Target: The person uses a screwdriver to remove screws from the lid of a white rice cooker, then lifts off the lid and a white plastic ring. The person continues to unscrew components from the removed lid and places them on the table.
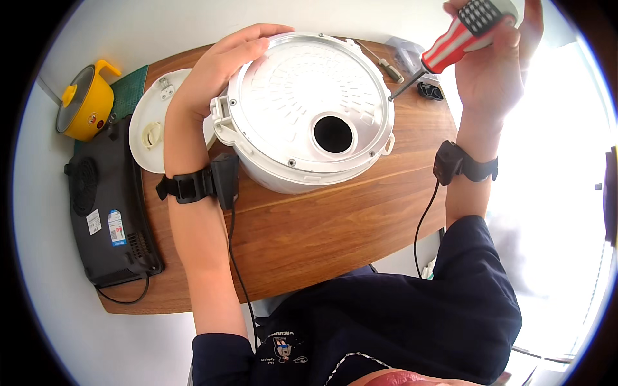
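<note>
A round white appliance housing stands on the wooden table, topped by a silvery metal plate with screws along its edge and a dark round hole. My left hand curves around its far left rim, thumb over the plate's edge and fingers along the side. Held in my right hand is a screwdriver with a red and white handle and a black patterned end. Its shaft slants down to the left, and the tip meets the plate's right edge, where a screw would be hidden beneath it.
A white plate carrying small parts sits left of the housing. Beyond it lie a black flat appliance with a cord and a yellow pot. Another screwdriver and a small black part rest at the far right.
</note>
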A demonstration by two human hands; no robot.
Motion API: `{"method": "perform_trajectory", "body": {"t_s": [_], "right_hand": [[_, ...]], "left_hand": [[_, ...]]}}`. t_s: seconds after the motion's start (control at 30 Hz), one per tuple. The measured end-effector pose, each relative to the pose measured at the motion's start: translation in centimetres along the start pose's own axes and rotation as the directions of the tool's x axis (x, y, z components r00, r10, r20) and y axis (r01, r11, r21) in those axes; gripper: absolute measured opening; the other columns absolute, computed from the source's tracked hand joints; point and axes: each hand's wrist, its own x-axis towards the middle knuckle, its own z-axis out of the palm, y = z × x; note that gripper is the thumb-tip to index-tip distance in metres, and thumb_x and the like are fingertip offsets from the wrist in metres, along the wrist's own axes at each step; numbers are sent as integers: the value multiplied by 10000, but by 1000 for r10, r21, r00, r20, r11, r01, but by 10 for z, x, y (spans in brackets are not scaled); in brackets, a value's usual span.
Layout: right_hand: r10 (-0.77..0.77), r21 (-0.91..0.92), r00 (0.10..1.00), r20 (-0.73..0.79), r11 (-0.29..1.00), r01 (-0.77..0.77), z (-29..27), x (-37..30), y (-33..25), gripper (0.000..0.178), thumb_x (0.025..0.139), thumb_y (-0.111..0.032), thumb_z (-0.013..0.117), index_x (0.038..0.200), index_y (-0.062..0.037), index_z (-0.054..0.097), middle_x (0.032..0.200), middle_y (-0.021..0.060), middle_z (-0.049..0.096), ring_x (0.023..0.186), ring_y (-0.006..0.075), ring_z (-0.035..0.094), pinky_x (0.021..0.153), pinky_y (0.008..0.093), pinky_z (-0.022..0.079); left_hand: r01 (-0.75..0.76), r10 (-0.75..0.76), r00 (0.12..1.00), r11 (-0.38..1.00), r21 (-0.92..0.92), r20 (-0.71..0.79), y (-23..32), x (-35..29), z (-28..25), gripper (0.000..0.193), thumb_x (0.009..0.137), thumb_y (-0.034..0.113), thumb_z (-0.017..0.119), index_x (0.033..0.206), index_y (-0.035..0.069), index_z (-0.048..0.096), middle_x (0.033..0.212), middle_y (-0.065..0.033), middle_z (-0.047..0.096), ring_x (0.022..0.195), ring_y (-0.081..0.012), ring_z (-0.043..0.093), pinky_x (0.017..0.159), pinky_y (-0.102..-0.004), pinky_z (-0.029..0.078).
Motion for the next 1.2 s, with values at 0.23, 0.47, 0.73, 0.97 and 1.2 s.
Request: {"method": "perform_trajectory", "body": {"t_s": [0.23, 0.47, 0.73, 0.97, 1.2], "right_hand": [[73, -80, 973, -218, 993, -92, 2, -4, 9, 658, 1049, -412, 583, 1541, -48, 344, 1189, 156, 631, 1024, 212, 663, 921, 354, 556], [73, -241, 991, -114, 966, -99, 12, 0, -6, 688, 1040, -507, 542, 1502, -27, 371, 1120, 127, 643, 974, 189, 660, 887, 320, 548], [18, -269, 999, 38, 963, -8, -25, 1, -4, 637, 1044, -484, 548, 1455, -15, 419, 1151, 156, 659, 997, 209, 678, 859, 323, 550], [61, -382, 983, -175, 916, -125, -3, 5, -3, 569, 1072, -409, 512, 1465, -9, 417, 1164, 162, 661, 1020, 230, 688, 906, 345, 558], [-22, -399, 999, -41, 917, 4, 2, -3, 4, 548, 1074, -389, 490, 1468, -15, 419, 1133, 153, 659, 1053, 233, 677, 914, 356, 552]], "left_hand": [[0, -1, 1000, 999, -44, -8, -1, -1, -1, 448, 1015, 308, 558, 1371, 49, 642, 1199, -119, 714, 1014, -145, 722, 797, -226, 589], [-31, 31, 1000, 1000, -2, -6, -5, 2, -2, 476, 1006, 329, 562, 1376, 39, 637, 1192, -143, 722, 980, -153, 743, 747, -218, 604], [-35, 35, 999, 999, 32, 19, -6, 3, -6, 464, 1019, 340, 555, 1383, 67, 642, 1202, -125, 719, 1016, -159, 728, 791, -228, 585], [-27, 26, 999, 1000, 15, 33, -4, 3, -5, 453, 1028, 336, 554, 1378, 64, 645, 1208, -113, 712, 1038, -157, 712, 834, -236, 571], [-34, 34, 998, 999, 4, 43, -5, -1, -9, 461, 1023, 327, 558, 1382, 49, 634, 1210, -121, 709, 1053, -156, 706, 851, -239, 567]]}}
